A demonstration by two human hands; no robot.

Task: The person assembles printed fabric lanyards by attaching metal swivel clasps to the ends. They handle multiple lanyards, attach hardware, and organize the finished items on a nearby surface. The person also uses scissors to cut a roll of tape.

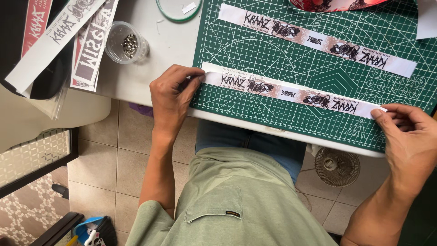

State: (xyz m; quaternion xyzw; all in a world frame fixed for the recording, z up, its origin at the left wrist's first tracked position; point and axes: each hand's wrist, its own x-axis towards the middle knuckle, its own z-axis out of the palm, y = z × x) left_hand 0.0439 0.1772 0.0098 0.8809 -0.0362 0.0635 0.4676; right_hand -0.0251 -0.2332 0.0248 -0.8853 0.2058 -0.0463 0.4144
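A long printed paper strip [291, 92] lies across the near edge of the green cutting mat [291, 54]. The left hand [172, 95] pinches its left end, at the mat's left border; the right hand [409, 136] pinches its right end. A second printed strip [318, 40] lies farther up the mat. A clear cup of metal studs [126, 43] stands left of the mat.

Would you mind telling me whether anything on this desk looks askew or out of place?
Mostly tidy. The printed strip held by the left hand and right hand lies slanted across the green cutting mat, off its grid lines, as does the second strip above. More strips are loosely piled at the upper left beside a small cup.
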